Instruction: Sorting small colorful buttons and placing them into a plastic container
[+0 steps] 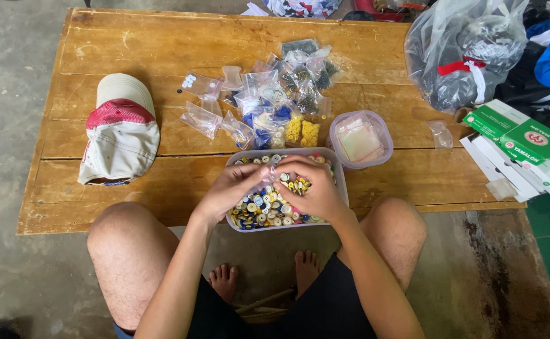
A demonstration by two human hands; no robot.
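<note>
I see both hands pinched together over the clear rectangular plastic tub [341, 182] of mixed coloured buttons [265, 207] at the wooden table's near edge, left hand [228, 188] and right hand [312, 188] gripping one small clear plastic bag [273, 171] between fingertips.

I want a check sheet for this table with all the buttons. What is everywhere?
Surface: low wooden table, worn planks.
Job's things: clear tray full of mixed buttons; small clear bag pinched between both hands.
Clutter: cap, pile of small bags, lidded tub, green boxes, big plastic sack.
Fingers: left hand and right hand meet over the tray.
Cables: nothing seen.
Surroundings: concrete floor, bare feet below.
</note>
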